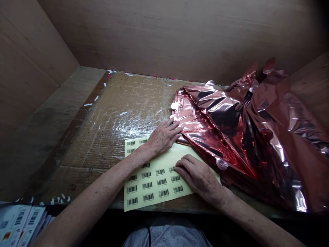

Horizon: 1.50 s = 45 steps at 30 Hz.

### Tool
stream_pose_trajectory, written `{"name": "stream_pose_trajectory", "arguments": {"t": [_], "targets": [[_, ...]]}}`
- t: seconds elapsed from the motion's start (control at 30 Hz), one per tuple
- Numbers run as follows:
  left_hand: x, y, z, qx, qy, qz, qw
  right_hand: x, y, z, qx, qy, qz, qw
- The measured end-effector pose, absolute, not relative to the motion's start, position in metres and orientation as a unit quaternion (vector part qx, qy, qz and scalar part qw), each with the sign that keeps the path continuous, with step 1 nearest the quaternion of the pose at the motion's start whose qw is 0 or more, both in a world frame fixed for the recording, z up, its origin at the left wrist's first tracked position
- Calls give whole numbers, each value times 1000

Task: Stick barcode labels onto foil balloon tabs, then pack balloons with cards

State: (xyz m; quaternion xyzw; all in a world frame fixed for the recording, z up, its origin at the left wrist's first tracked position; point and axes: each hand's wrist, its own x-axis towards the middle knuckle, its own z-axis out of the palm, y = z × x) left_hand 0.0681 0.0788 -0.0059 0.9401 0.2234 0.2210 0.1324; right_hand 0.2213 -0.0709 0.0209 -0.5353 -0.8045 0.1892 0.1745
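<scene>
A pale yellow sheet of barcode stickers (pixel 151 187) lies at the near edge of a taped cardboard work surface (pixel 115 120). My left hand (pixel 163 137) rests flat across the sheet's top edge, its fingertips touching the edge of a heap of shiny rose-red foil (pixel 231 130). My right hand (pixel 197 176) lies on the sheet's right part, fingers curled down at a sticker near the middle row. Whether it pinches a sticker is hidden under the fingers.
Wooden walls enclose the surface at the back (pixel 180 34), left (pixel 28 58) and right. The foil heap fills the right half. Small white paper scraps (pixel 123 113) dot the cardboard. A stack of printed cards with barcodes (pixel 20 223) sits at lower left.
</scene>
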Motion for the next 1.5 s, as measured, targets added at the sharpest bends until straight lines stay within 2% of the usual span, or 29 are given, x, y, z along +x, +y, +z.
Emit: {"name": "stream_pose_trajectory", "arguments": {"t": [0.23, 0.37, 0.5, 0.6, 0.67, 1.0, 1.3, 1.5], "targets": [[68, 77, -6, 938, 222, 231, 133, 216, -65, 28, -576, -770, 231, 148], [67, 75, -9, 936, 231, 236, 127, 219, -60, 49, -583, -723, 335, 159], [65, 78, -5, 934, 227, 240, 134, 243, -30, 72, -548, -671, 447, 222], [65, 83, 5, 940, 210, 221, 154, 271, 5, 77, -555, -619, 477, 285], [65, 84, 12, 943, 210, 205, 156, 287, 27, 75, -570, -589, 489, 297], [64, 76, -6, 912, 225, 309, 149, 300, 71, 56, -549, -630, 505, 216], [62, 77, -7, 911, 221, 320, 137, 310, 95, 62, -512, -685, 505, 118], [62, 76, -6, 911, 228, 310, 145, 306, 99, 57, -525, -680, 500, 110]]}}
